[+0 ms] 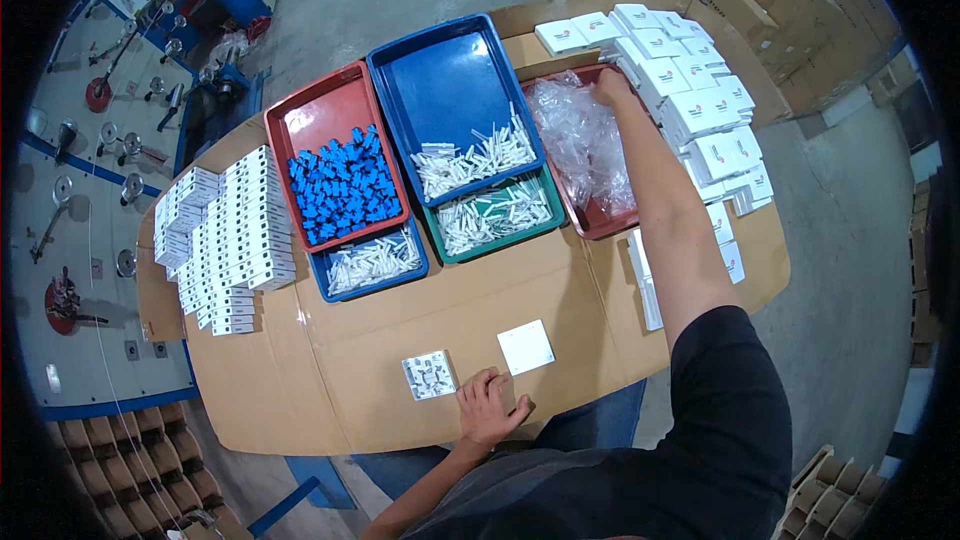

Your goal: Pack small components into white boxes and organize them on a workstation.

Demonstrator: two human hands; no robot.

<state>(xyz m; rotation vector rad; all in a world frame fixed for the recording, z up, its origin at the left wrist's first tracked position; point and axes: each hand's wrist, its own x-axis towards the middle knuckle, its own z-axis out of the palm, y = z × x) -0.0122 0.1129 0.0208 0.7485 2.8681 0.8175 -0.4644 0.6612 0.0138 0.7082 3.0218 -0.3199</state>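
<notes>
From the head camera, the left hand (488, 406) lies flat, fingers spread, palm down on the brown cardboard-covered table (350, 380), gripping nothing. Just beside it to the left sits a small square white faceplate base with grey fittings (429, 375); a plain square white cover plate (526, 347) lies near, up and to the right. The right hand (612, 88) reaches far forward to the red plastic tray (590, 225), its fingers down among crinkled clear plastic bags (580, 140); whether it has closed on one cannot be told. Stacked small white cardboard boxes (700, 110) lie just right of it.
</notes>
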